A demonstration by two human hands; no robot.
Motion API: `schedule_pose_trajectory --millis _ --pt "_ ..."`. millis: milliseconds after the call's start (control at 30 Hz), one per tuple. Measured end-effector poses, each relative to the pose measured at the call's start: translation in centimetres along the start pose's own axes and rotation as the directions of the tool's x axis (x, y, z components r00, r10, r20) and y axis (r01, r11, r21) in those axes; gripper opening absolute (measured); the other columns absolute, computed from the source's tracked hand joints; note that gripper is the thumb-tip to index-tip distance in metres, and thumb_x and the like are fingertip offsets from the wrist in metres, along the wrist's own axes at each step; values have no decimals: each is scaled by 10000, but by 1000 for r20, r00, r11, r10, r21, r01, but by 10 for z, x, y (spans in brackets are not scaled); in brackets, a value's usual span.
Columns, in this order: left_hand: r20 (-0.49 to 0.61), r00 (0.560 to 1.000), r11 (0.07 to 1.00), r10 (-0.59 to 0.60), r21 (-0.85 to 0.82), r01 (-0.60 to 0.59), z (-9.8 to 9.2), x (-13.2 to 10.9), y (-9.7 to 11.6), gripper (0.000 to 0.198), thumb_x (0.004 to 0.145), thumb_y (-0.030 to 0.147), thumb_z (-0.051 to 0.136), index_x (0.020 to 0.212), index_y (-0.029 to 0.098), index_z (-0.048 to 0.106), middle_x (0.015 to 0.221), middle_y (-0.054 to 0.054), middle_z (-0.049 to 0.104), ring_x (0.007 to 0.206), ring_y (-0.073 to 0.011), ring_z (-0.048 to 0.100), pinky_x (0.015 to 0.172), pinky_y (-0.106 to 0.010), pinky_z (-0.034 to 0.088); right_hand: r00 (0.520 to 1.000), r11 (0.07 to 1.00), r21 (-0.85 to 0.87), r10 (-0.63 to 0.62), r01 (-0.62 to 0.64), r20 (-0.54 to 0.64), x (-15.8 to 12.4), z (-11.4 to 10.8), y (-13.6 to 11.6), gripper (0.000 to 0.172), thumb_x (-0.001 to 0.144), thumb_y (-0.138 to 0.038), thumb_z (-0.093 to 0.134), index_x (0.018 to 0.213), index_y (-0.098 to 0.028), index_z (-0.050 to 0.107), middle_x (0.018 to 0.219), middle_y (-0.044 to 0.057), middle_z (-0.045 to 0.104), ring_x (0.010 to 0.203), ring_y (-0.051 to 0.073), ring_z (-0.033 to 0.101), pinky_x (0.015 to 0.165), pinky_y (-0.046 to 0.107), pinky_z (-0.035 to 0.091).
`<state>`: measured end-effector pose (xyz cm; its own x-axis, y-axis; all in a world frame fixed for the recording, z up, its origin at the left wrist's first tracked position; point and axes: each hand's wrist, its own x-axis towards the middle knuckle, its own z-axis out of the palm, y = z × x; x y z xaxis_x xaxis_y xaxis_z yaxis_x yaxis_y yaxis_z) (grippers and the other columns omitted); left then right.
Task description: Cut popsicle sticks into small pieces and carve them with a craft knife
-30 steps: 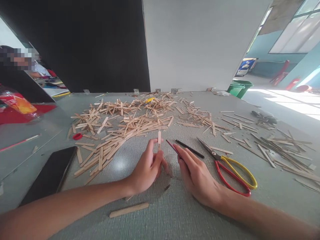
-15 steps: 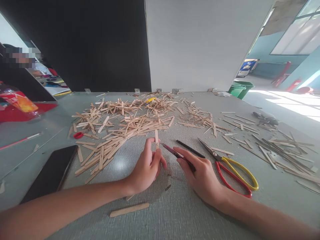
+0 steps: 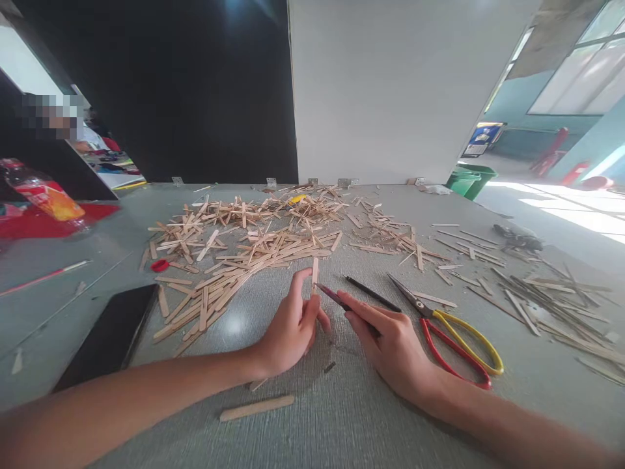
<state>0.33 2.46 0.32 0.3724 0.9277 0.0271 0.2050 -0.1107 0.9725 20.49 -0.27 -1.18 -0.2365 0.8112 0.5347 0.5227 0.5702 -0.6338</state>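
Observation:
My left hand (image 3: pixel 291 327) rests on the grey table (image 3: pixel 342 423) and pinches a short wooden stick (image 3: pixel 315 271) that stands upright between thumb and fingers. My right hand (image 3: pixel 390 345) grips a thin red-handled blade or pen (image 3: pixel 333 296), whose tip points left and touches the stick's lower part. A black pencil (image 3: pixel 371 293) lies just beyond my right hand. Red and yellow scissors (image 3: pixel 452 329) lie to its right, blades pointing up-left.
A large heap of wooden sticks (image 3: pixel 254 244) covers the table's middle, with more sticks (image 3: pixel 541 293) scattered at right. A black phone (image 3: pixel 110 335) lies at left, a red cap (image 3: pixel 159 265) beside the heap, one stick (image 3: pixel 256 408) near me. A person sits far left behind a dark partition.
My right hand swung the red tool's tip leftward until it met the upright stick in my left hand. The view shifted slightly.

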Motion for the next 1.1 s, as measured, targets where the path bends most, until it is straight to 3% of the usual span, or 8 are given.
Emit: schedule_pose_trajectory --millis 133,300,433,633,767,867,1000,1100 --pt "-1 999 998 46 53 -46 -1 0 -5 391 1126 453 354 1451 254 267 734 48 674 389 -92 413 392 -184 353 999 997 -71 -44 44 -8 -5 3 4 385 1091 -214 506 1426 -138 680 863 55 794 608 142 647 575 262 503" --pt "-11 990 975 138 179 -134 -1 -3 -9 413 1136 405 342 1492 218 253 744 33 660 555 -145 522 587 -265 429 984 953 -244 -177 181 37 -8 4 6 417 1115 -213 439 1453 -90 651 672 5 647 487 137 506 485 269 433" --pt "-5 985 957 170 241 -164 -1 -5 -8 414 1139 390 316 1496 189 258 712 36 638 637 -182 569 696 -327 441 983 954 -239 -175 183 58 -9 6 2 431 1117 -223 422 1459 -87 646 667 13 667 480 129 530 498 254 446" --pt "4 986 953 164 259 -159 -1 -5 -9 405 1139 393 294 1483 181 261 708 36 623 638 -193 571 697 -342 437 995 996 -84 -3 11 97 -8 7 -4 441 1095 -253 447 1472 -139 645 692 7 687 513 125 525 537 249 455" --pt "1 989 959 150 245 -146 -1 -5 -11 413 1139 398 302 1494 196 247 712 37 629 647 -195 583 714 -347 448 994 998 -44 40 -36 97 -6 7 -7 445 1076 -255 452 1451 -149 668 643 -19 627 497 126 448 518 258 408" --pt "-1 992 971 125 208 -122 -1 -5 -9 393 1137 391 318 1480 208 264 699 40 627 641 -188 573 695 -328 448 992 997 5 81 -82 99 -3 8 -6 442 1049 -242 470 1411 -145 703 664 -1 674 510 131 460 535 263 417" --pt "19 998 991 67 116 -69 -2 -2 -5 388 1126 431 355 1447 225 283 706 43 630 542 -150 487 562 -260 415 987 991 50 115 -121 108 -1 7 -3 428 1043 -250 487 1382 -145 727 716 25 737 544 140 540 575 262 463" --pt "40 999 1000 16 25 -17 -1 0 -4 381 1116 484 356 1415 257 289 738 42 658 437 -116 404 432 -214 341 992 998 12 53 -55 110 -2 6 1 432 1069 -245 468 1414 -118 695 749 41 744 560 143 582 579 260 476"
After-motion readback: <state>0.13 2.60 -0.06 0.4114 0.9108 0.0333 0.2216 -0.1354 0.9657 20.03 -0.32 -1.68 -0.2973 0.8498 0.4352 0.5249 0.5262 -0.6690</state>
